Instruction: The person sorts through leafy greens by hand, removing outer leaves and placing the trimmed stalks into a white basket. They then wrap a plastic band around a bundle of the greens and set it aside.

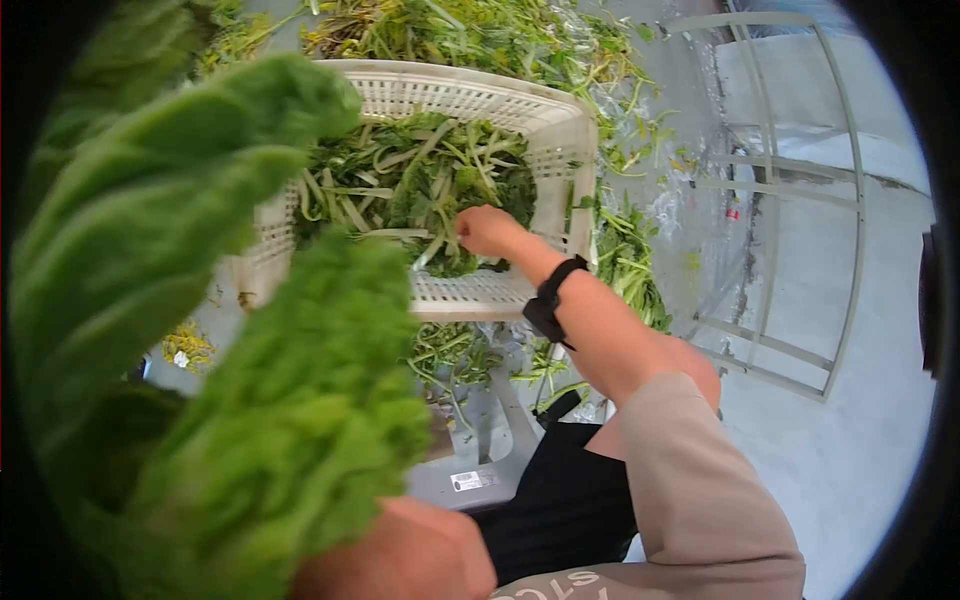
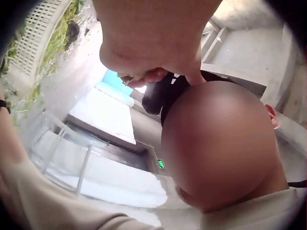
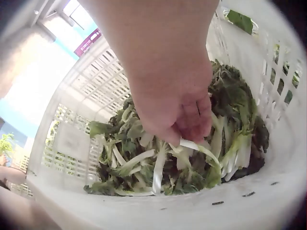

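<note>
Close to the head camera, a large leafy green vegetable point(image 1: 290, 400) fills the left side, slightly blurred. My left hand point(image 1: 410, 548) grips it at its lower end, with the fingers mostly hidden behind the leaves. In the left wrist view the left hand point(image 2: 148, 43) is raised near the head, its fingertips curled in. My right hand point(image 1: 490, 232) reaches into a white plastic basket point(image 1: 575, 150). There, in the right wrist view, the right hand point(image 3: 175, 105) pinches a pale leaf stalk point(image 3: 201, 149) with curled fingers, above a heap of trimmed leaves and stalks point(image 3: 129, 163).
Loose leaves and stems point(image 1: 470, 30) lie heaped behind the basket, and more greens point(image 1: 630, 260) lie along its right side. A metal frame point(image 1: 850, 200) stands at the right. Below the basket is a grey plastic piece with a white label point(image 1: 474, 480).
</note>
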A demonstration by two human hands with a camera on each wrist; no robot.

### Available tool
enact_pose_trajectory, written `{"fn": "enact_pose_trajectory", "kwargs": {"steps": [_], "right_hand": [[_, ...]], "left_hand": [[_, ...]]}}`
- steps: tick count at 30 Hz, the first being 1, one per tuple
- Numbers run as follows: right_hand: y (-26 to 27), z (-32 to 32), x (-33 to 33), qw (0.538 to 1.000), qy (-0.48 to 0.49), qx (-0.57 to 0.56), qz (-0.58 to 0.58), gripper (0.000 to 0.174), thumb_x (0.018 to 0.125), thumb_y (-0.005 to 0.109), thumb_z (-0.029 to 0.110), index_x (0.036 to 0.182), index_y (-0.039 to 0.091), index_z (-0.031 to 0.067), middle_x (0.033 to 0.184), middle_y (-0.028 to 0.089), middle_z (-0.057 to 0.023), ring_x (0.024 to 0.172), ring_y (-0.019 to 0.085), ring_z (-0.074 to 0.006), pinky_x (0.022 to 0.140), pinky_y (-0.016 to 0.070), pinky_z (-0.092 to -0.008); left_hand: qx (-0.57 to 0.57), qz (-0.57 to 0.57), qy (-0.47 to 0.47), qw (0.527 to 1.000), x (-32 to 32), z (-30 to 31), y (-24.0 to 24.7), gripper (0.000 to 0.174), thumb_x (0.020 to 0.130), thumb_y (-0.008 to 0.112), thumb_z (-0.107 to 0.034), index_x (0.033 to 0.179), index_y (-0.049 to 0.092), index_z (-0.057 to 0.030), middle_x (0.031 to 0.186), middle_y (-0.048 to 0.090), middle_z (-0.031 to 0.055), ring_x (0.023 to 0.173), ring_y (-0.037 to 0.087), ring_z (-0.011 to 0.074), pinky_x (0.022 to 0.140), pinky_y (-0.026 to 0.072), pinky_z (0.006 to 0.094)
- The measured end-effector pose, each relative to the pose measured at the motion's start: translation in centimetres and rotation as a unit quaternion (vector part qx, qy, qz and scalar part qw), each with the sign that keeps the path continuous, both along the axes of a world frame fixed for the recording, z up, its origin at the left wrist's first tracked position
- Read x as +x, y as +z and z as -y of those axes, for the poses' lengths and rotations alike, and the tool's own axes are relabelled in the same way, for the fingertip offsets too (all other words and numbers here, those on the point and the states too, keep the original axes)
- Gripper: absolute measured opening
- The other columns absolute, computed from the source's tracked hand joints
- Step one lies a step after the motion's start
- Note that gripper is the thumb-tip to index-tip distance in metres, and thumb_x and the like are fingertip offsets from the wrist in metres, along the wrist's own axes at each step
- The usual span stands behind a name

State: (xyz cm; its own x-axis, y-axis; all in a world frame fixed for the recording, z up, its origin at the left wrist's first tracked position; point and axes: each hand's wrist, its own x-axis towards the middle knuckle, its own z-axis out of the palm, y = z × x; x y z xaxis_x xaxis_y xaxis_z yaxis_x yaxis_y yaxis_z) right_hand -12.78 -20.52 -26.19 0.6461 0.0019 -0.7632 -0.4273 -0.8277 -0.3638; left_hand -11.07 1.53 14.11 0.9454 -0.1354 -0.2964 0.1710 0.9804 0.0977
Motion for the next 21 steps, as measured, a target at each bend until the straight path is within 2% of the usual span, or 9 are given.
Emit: {"fn": "enact_pose_trajectory", "kwargs": {"steps": [5, 8, 12, 14, 16, 17, 19, 20, 21], "right_hand": [[2.3, 1.4, -0.1, 0.98, -0.166, 0.021, 0.107, 0.019, 0.082, 0.06, 0.005, 0.099, 0.067, 0.0017, 0.087, 0.067, -0.0185, 0.074, 0.06, -0.0364, 0.067, 0.0494, -0.049], [2.9, 3.1, 0.3, 0.993, -0.092, -0.031, 0.064, 0.023, 0.081, 0.063, 0.01, 0.102, 0.07, 0.004, 0.096, 0.071, -0.017, 0.09, 0.067, -0.0361, 0.079, 0.0528, -0.0463], [5.6, 4.4, 0.2, 0.988, -0.102, -0.046, 0.107, 0.023, 0.075, 0.062, 0.008, 0.096, 0.07, 0.0041, 0.092, 0.071, -0.0168, 0.088, 0.066, -0.0352, 0.076, 0.0538, -0.0436], [6.9, 5.1, 0.4, 0.983, -0.112, -0.047, 0.135, 0.028, 0.073, 0.063, 0.009, 0.099, 0.072, 0.0055, 0.092, 0.072, -0.0151, 0.085, 0.068, -0.0334, 0.076, 0.0547, -0.0419], [10.6, 5.8, 1.4, 0.967, -0.235, 0.01, 0.094, 0.033, 0.076, 0.065, 0.01, 0.107, 0.073, 0.005, 0.096, 0.073, -0.0142, 0.083, 0.071, -0.0247, 0.073, 0.0558, -0.0364], [12.1, 6.3, 1.7, 0.966, -0.235, 0.008, 0.109, 0.033, 0.076, 0.065, 0.01, 0.107, 0.073, 0.005, 0.096, 0.073, -0.0142, 0.083, 0.071, -0.0247, 0.073, 0.0558, -0.0364], [15.1, 6.5, 2.1, 0.893, -0.38, 0.103, 0.218, 0.032, 0.081, 0.069, 0.008, 0.113, 0.071, 0.0013, 0.099, 0.074, -0.013, 0.083, 0.072, -0.0169, 0.07, 0.0564, -0.0298], [17.7, 5.7, 2.3, 0.889, -0.38, 0.104, 0.232, 0.032, 0.081, 0.069, 0.008, 0.113, 0.071, 0.0013, 0.099, 0.074, -0.013, 0.083, 0.072, -0.0169, 0.07, 0.0564, -0.0298], [21.6, 4.5, 2.7, 0.817, -0.462, 0.15, 0.311, 0.031, 0.083, 0.069, 0.006, 0.114, 0.07, -0.0007, 0.099, 0.074, -0.0124, 0.085, 0.072, -0.0165, 0.071, 0.057, -0.0284]], "left_hand": [[0.017, 0.045, -0.049, 0.998, -0.2, -2.4, 0.1, 0.054, 0.084, 0.079, -0.044, 0.122, 0.049, -0.0196, 0.074, 0.048, 0.0012, 0.057, 0.042, 0.0149, 0.052, 0.0332, 0.0289], [0.006, 0.087, -0.133, 0.987, 0.4, -3.4, -0.5, 0.056, 0.085, 0.077, -0.047, 0.121, 0.048, -0.0164, 0.072, 0.046, 0.0003, 0.054, 0.041, 0.0148, 0.051, 0.0341, 0.0288], [0.013, 0.145, -0.237, 0.961, 1.4, -4.0, -1.7, 0.059, 0.086, 0.073, -0.052, 0.12, 0.045, -0.0121, 0.07, 0.044, -0.0008, 0.052, 0.041, 0.0146, 0.05, 0.0353, 0.0286], [0.028, 0.181, -0.281, 0.942, 2.1, -4.2, -2.4, 0.061, 0.087, 0.072, -0.054, 0.12, 0.044, -0.01, 0.068, 0.042, -0.0014, 0.05, 0.04, 0.0145, 0.05, 0.0359, 0.0286], [0.039, 0.23, -0.326, 0.916, 2.9, -4.2, -3.3, 0.064, 0.087, 0.07, -0.056, 0.119, 0.043, -0.0078, 0.067, 0.041, -0.002, 0.049, 0.04, 0.0144, 0.05, 0.0365, 0.0285], [0.027, 0.205, -0.345, 0.916, 3.9, -3.6, -5.1, 0.049, 0.102, 0.043, -0.055, 0.116, 0.051, -0.0086, 0.059, 0.037, -0.0018, 0.05, 0.037, 0.0152, 0.051, 0.0368, 0.0315], [0.252, 0.044, -0.341, 0.904, 5.1, -2.4, -5.4, 0.04, 0.103, 0.051, -0.049, 0.111, 0.052, -0.0101, 0.064, 0.034, -0.005, 0.05, 0.036, 0.008, 0.051, 0.035, 0.0266], [0.282, -0.002, -0.345, 0.895, 6.3, -1.6, -6.7, 0.039, 0.101, 0.054, -0.049, 0.107, 0.053, -0.01, 0.065, 0.035, -0.005, 0.053, 0.038, 0.0077, 0.054, 0.036, 0.0261], [0.295, -0.046, -0.347, 0.889, 7.2, -1.3, -8.8, 0.037, 0.1, 0.058, -0.047, 0.104, 0.051, -0.0113, 0.068, 0.039, -0.0036, 0.057, 0.042, 0.0092, 0.057, 0.0388, 0.0266]]}}
